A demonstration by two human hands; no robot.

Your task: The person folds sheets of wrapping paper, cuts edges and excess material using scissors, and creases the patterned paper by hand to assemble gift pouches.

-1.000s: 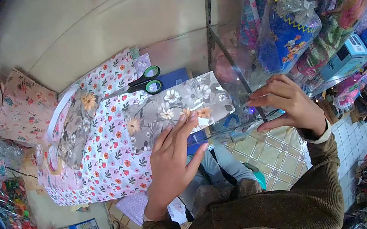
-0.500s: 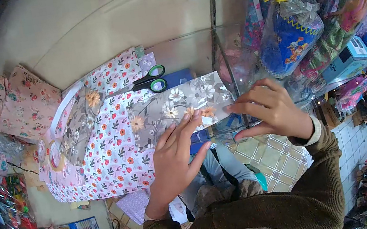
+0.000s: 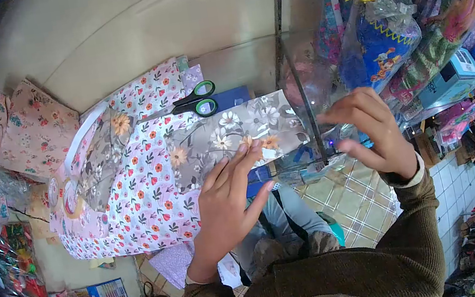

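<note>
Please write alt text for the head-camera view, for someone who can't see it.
A person's left hand rests on a gray floral sheet; the right hand is open beyond its right end. Black-and-green scissors lie partly on white flowered paper, with plastic-wrapped goods at right.

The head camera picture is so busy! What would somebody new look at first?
Probably the white flowered paper spread left of the middle, with green-and-black scissors near its top edge. Next, perhaps, the left hand resting on grey flowered paper in the centre. A bright blue plastic-wrapped thing stands out at upper right.
</note>
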